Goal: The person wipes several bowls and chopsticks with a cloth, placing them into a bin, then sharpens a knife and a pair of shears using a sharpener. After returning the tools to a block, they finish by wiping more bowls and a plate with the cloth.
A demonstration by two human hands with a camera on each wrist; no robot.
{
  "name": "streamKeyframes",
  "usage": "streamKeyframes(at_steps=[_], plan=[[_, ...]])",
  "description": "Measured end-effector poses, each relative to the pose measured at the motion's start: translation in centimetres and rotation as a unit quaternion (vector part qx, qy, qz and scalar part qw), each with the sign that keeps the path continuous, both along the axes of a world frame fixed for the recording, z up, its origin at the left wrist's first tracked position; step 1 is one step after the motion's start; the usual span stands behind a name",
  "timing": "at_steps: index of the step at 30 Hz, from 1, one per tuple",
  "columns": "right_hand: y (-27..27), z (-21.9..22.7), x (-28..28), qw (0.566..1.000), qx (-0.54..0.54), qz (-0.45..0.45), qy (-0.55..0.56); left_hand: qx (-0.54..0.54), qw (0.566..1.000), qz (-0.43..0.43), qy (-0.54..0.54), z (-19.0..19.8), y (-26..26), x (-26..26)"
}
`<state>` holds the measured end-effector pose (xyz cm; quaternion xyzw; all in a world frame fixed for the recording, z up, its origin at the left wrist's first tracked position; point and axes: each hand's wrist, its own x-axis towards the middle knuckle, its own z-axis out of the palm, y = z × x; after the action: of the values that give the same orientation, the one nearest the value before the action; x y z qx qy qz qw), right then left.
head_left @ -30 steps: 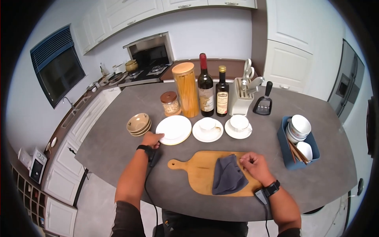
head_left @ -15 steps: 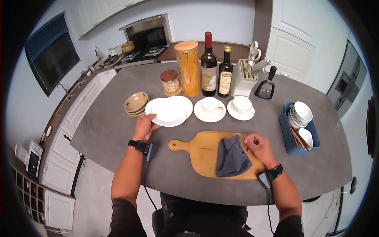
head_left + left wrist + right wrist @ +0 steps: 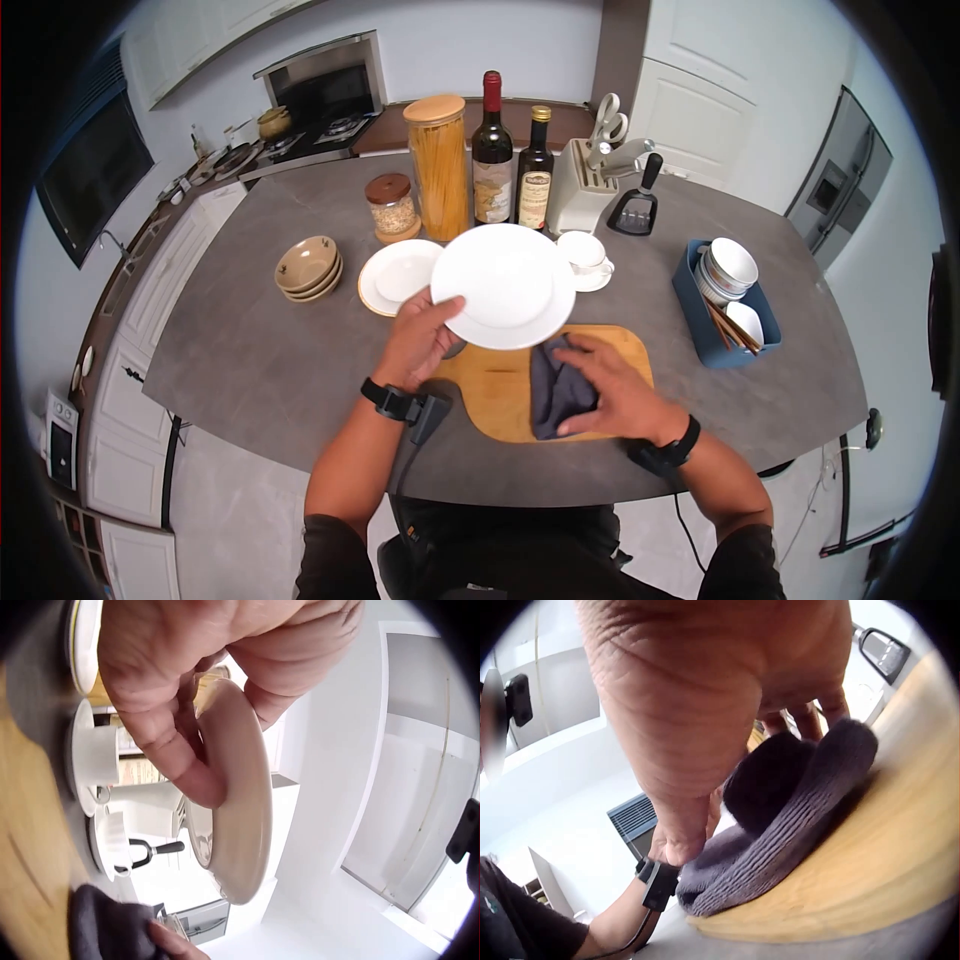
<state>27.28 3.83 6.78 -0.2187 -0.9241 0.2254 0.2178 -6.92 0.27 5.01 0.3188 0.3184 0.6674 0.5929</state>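
My left hand [image 3: 418,338] pinches the left edge of a white plate [image 3: 503,286], thumb on top and fingers beneath, and the plate is held above the table. The left wrist view shows the plate [image 3: 244,791] edge-on, with fingers against its underside. My right hand [image 3: 625,392] is over a dark grey cloth [image 3: 556,388] on a wooden cutting board [image 3: 490,385]. Its thumb and fingers are spread around the cloth [image 3: 780,832]; whether they grip it is hard to tell. Another white plate [image 3: 397,277] lies on the table left of the raised one.
Brown bowls [image 3: 308,268] are stacked at the left. Behind the plates stand an oat jar [image 3: 393,208], a pasta jar [image 3: 438,170], two bottles [image 3: 492,165] and a knife block [image 3: 583,187]. A cup on a saucer [image 3: 583,252] is beside the raised plate; a blue basket [image 3: 705,325] holds bowls at the right.
The left hand has lifted the white plate off the other one and carried it right, over the cutting board's edge. My right hand has moved from the cloth's right side over it, its fingers spreading.
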Motion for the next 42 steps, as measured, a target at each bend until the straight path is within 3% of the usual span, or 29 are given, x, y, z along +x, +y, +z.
streamKeyframes(at_steps=[3, 11, 15, 19, 23, 25, 33, 42], plan=[[-1.1, -0.9, -1.7, 0.998, 0.065, 0.009, -0.024, 0.018, 0.999, -0.041, -0.01, -0.7, 0.3, 2.1], [-2.7, -1.2, 0.4, 0.998, 0.065, -0.005, 0.01, -0.015, 0.996, -0.08, -0.021, -2.6, -0.5, 3.0], [-2.3, -0.2, 3.9, 0.994, 0.024, -0.094, 0.051, -0.022, 0.993, -0.109, -0.029, -3.6, -0.8, 3.8], [-1.1, 3.8, 3.2, 0.971, 0.071, -0.18, 0.139, -0.036, 0.99, -0.139, -0.015, -3.2, -1.3, 5.5], [1.0, 3.0, 0.4, 0.981, 0.041, -0.141, 0.128, -0.059, 0.986, -0.153, -0.002, -4.6, -1.2, 5.7], [2.2, 1.5, -1.0, 0.982, 0.067, -0.172, 0.045, -0.049, 0.984, -0.171, 0.004, -4.1, -1.6, 5.8], [5.0, 1.2, -6.5, 0.981, 0.066, -0.181, 0.005, -0.056, 0.982, -0.183, -0.009, -4.0, -1.4, 5.5], [6.3, 1.2, -11.2, 0.997, -0.036, -0.071, 0.004, -0.067, 0.97, -0.224, -0.057, -4.7, -1.2, 4.2]])
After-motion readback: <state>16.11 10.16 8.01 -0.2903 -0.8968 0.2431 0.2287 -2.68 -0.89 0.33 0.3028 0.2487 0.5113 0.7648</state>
